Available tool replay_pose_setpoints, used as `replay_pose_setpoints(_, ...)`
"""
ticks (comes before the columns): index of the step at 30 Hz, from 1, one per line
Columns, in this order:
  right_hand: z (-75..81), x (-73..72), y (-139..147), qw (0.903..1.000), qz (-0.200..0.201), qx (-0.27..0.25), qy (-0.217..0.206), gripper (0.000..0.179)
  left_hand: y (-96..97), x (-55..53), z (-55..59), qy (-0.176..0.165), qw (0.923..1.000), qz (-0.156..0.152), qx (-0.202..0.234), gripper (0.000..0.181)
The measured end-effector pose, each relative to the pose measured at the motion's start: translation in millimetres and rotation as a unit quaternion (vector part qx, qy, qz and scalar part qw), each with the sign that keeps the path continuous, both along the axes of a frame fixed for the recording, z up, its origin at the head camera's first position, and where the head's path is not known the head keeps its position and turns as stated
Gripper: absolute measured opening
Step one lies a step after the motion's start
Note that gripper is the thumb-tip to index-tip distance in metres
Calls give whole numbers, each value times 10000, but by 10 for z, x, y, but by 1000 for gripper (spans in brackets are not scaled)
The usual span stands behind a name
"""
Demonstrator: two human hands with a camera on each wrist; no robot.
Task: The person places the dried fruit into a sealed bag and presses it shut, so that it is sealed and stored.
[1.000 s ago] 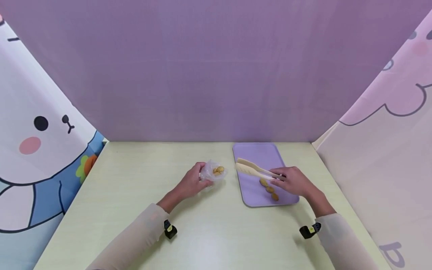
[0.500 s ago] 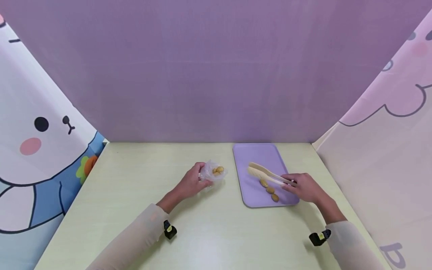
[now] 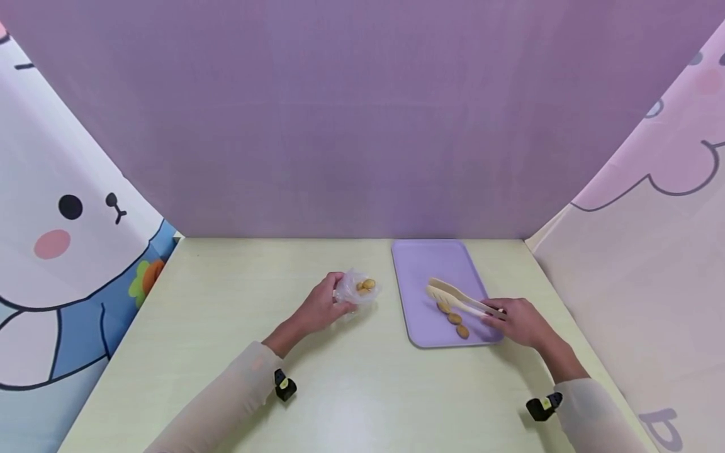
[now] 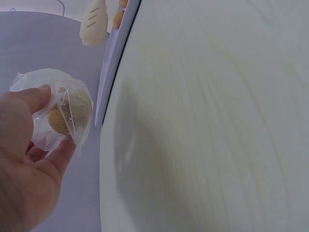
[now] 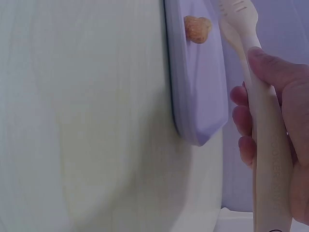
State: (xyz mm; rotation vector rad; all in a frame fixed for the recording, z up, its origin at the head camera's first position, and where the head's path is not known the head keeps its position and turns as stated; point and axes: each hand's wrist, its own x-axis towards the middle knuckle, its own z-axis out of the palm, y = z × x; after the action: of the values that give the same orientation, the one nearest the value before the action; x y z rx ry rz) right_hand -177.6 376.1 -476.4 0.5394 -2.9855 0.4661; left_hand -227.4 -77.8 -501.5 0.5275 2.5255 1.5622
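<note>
At the middle of the table my left hand (image 3: 321, 307) grips a clear plastic bag (image 3: 346, 288) by its side, thumb and fingers around it. Inside the bag, brown rounded pieces that look like walnuts (image 4: 59, 121) show through its mouth and film. My right hand (image 3: 523, 322) holds a pair of cream tongs (image 5: 270, 145) with slotted tips, thumb along one arm and fingers under the other. The tongs' tips are slightly apart over a lilac tray (image 3: 419, 330), with nothing between them. Three walnuts (image 3: 454, 319) lie in a slanting row on the tray below the tongs.
The pale wooden table (image 3: 340, 390) ends at a purple curtain (image 3: 351, 126) at the back. Printed cloths (image 3: 68, 151) hang along both sides. A small black camera (image 3: 285, 385) sits at each wrist.
My right hand has drawn the tongs rightward and a little toward me, from the tray's left edge to over the walnuts. The left hand and bag stay in place.
</note>
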Motion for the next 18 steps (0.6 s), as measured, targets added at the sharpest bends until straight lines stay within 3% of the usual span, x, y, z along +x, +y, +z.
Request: replay_pose_setpoints(18, -143, -4, -37, 9997, -1, -150, -204, 38, -28, 0, -17, -95, 10000, 20, -11, 68)
